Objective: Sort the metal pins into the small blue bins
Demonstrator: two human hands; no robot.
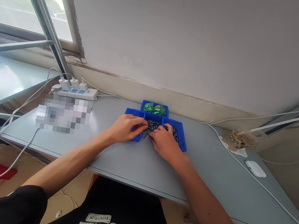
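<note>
Small dark, shiny pieces that look like screws (152, 124) fill the middle compartment of a blue bin (182, 138) on the grey table. My left hand (127, 128) reaches over the left compartment, thumb and fingers pinched together at the edge of the pile. My right hand (166, 143) leans over the front of the middle and right compartments, its fingers bent and closed down at the same pile. Whatever sits between the fingertips of either hand is too small or hidden to name. More dark pieces (175, 134) lie in the right compartment, partly behind my right hand.
Behind stands a smaller blue bin (143, 103) with green packets (155, 108). At the left are a white power strip (83, 93) with plugs and a blurred item (62, 114). A white earbud case (255, 169), a cable and a bag of small parts (237, 140) lie right.
</note>
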